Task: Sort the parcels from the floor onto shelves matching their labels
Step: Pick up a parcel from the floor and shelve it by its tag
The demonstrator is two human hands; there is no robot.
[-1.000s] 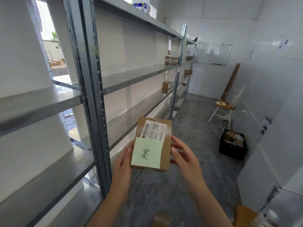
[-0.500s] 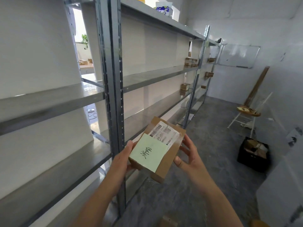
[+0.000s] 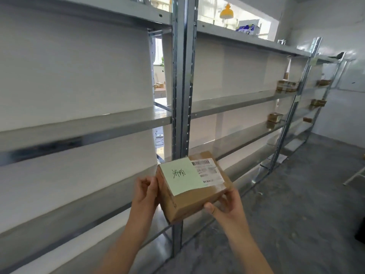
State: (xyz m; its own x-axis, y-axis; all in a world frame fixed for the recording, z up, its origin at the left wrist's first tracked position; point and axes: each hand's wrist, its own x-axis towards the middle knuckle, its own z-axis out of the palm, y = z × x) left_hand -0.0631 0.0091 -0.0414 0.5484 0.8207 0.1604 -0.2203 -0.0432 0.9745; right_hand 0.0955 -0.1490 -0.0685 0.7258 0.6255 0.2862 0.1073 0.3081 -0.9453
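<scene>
Both hands on one cardboard parcel [image 3: 194, 187], held in the air in front of the metal shelving [image 3: 180, 80]; left hand [image 3: 145, 191] curled against the parcel's left end, fingers [image 3: 147, 180] bent at the upper left corner; right hand [image 3: 227, 202] cupped under the lower right corner, thumb [image 3: 210, 207] pressed on the near side face; parcel tilted, top face up toward the camera, just in front of the upright post [image 3: 183, 56] between two bays; pale green note [image 3: 180, 176] with handwritten characters stuck across the top face, overlapping a white shipping label [image 3: 208, 171] with a barcode, its print too blurred to read; clear tape over the right part of the box.

Long grey shelves [image 3: 79, 127] running left to right in several tiers; near bays bare; small brown parcels [image 3: 286, 86] resting on the farther shelves to the right, some stacked, well apart from the held one; yellow lamp [image 3: 227, 11] and a blue-and-white packet [image 3: 246, 28] up beyond the top shelf; grey concrete floor [image 3: 296, 194] at lower right; white wall [image 3: 339, 26] at the far end.
</scene>
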